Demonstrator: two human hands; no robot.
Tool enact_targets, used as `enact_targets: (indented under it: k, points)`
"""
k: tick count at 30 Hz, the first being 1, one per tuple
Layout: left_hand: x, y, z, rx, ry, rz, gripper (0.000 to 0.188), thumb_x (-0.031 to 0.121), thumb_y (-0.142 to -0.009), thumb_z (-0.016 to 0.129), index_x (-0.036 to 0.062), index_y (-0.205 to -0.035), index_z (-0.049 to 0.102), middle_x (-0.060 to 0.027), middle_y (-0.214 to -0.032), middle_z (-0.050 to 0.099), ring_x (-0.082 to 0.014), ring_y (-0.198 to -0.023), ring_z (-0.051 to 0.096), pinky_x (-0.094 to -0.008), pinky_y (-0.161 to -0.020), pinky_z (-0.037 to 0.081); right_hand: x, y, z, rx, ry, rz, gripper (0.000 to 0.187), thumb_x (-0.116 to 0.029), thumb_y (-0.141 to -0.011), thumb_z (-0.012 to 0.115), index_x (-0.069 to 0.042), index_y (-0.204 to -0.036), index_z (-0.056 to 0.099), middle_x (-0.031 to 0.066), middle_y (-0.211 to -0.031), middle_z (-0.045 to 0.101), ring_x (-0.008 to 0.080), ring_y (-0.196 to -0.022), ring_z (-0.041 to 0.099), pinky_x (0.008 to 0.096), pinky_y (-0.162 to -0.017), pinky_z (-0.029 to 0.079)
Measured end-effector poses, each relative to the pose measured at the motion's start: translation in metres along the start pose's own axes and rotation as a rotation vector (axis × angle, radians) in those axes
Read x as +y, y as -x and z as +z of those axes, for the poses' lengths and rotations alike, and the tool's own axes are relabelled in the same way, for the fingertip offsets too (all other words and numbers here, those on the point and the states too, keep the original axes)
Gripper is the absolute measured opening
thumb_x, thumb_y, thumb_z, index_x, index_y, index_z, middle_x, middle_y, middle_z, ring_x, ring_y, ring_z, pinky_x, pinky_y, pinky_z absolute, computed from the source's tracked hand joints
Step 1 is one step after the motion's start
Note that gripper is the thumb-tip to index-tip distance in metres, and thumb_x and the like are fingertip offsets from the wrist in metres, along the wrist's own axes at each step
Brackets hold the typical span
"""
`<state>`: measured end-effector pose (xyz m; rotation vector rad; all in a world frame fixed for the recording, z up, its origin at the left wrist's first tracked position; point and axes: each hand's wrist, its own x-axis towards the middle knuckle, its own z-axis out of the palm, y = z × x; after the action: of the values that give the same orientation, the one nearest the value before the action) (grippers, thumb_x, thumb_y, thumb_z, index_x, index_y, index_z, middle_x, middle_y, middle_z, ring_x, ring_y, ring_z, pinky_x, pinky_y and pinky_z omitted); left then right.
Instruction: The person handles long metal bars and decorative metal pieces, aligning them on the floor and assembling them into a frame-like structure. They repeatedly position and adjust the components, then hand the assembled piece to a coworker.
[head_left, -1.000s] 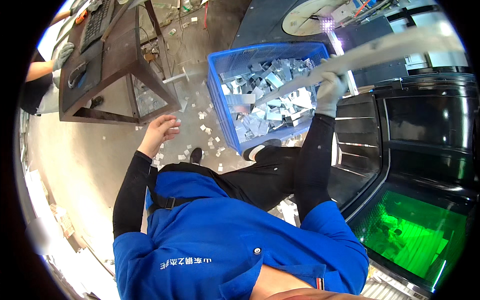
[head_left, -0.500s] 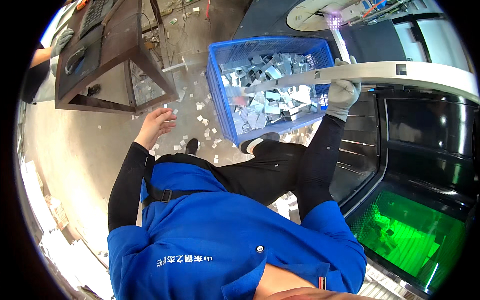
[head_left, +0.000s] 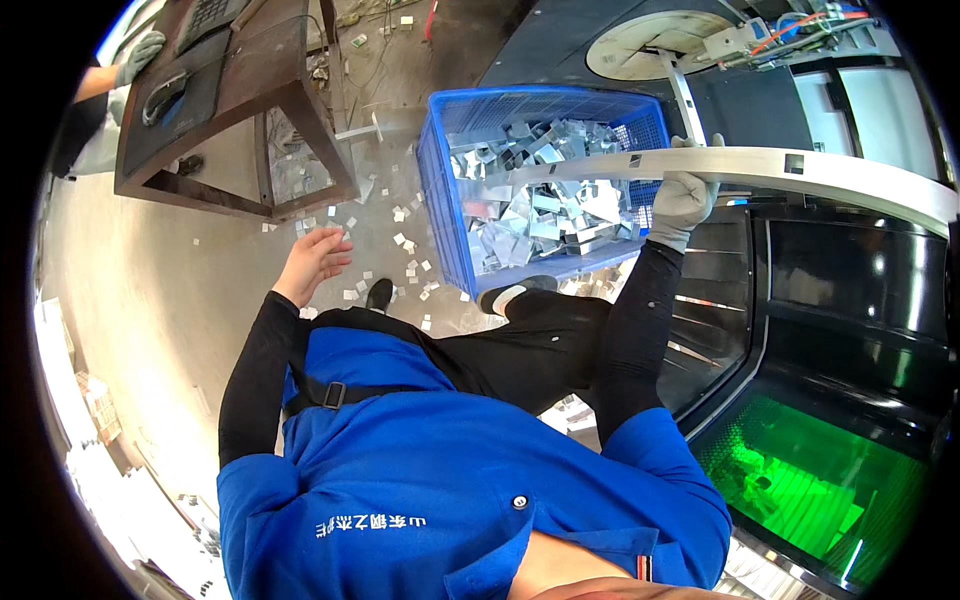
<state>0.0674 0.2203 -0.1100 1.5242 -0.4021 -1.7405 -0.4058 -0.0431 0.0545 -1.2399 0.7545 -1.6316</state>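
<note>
My right hand, in a grey work glove, is wrapped round a long silvery square metal tube with square holes cut in its side. The tube crosses over a blue plastic crate and runs off to the right; its left end is blurred. A shorter piece of metal tube reaches from a round machine chuck down to the gloved fingers. Bare and apart from everything, my left hand hangs over the floor with loosely stretched fingers. I see nothing in it.
Cut metal offcuts heap up in the crate, and small pieces litter the floor. A dark desk with keyboard and mouse stands at upper left, beside another person's gloved hand. A green-lit machine window is at lower right.
The bright purple-white light at the chuck has gone out. My view has shifted slightly; my right hand keeps its grip on the tube and my left hand stays in about the same place.
</note>
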Motion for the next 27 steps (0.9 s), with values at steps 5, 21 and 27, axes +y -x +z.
enact_targets:
  k: [5, 21, 27]
  points:
    - [-0.011, -0.002, 0.004, 0.014, 0.016, -0.033, 0.038, 0.034, -0.099, 0.061, 0.0092, -0.127, 0.057, -0.0090, -0.117, 0.067, -0.0200, -0.100, 0.066, -0.0326, -0.085, 0.050, 0.043, -0.007, -0.019, -0.004, 0.184, 0.101, 0.072, -0.001, -0.084, 0.062, 0.000, -0.149, 0.032, 0.0172, -0.115, 0.062, 0.0270, -0.110, 0.060, 0.0396, -0.103, 0.043]
    - [-0.024, -0.019, 0.016, -0.030, -0.059, -0.125, 0.035, 0.034, -0.099, 0.061, 0.0094, -0.124, 0.057, -0.0089, -0.111, 0.067, -0.0190, -0.095, 0.066, -0.0323, -0.081, 0.052, 0.026, -0.016, 0.011, -0.169, 0.589, -0.116, 0.054, 0.004, -0.082, 0.065, 0.008, -0.134, 0.049, 0.0171, -0.113, 0.067, 0.0240, -0.108, 0.064, 0.0366, -0.096, 0.050]
    - [-0.024, -0.027, 0.016, -0.042, -0.056, -0.134, 0.035, 0.033, -0.099, 0.061, 0.0098, -0.125, 0.057, -0.0093, -0.113, 0.066, -0.0183, -0.095, 0.066, -0.0326, -0.081, 0.052, 0.014, -0.011, 0.003, 0.050, 0.220, 0.007, 0.055, 0.010, -0.080, 0.064, 0.008, -0.134, 0.052, 0.0201, -0.122, 0.063, 0.0281, -0.117, 0.062, 0.0375, -0.100, 0.051]
